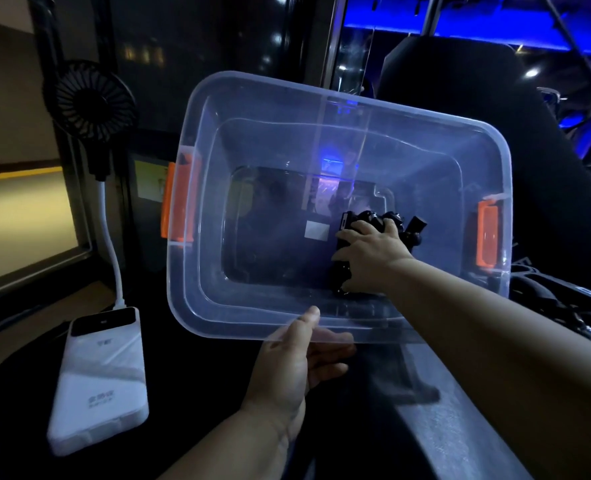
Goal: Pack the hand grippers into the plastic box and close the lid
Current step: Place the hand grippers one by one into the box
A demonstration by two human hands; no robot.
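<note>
A clear plastic box [197,306] with orange latches [178,202] on both ends fills the middle, open with no lid on it. My left hand [294,365] grips its near rim, thumb over the edge and fingers underneath. Inside, at the right of the bottom, lies a black hand gripper [396,221]. My right hand [370,258] reaches into the box and holds this black gripper, covering most of it. More black gear [564,299], possibly further grippers, lies in the dark outside the box at the right. No lid is in view.
A white power bank [100,386] lies at the lower left, cabled to a small black fan [88,98] standing behind it. A dark chair back [460,84] rises beyond the box. A grey ledge [460,427] runs at the lower right. The scene is dim.
</note>
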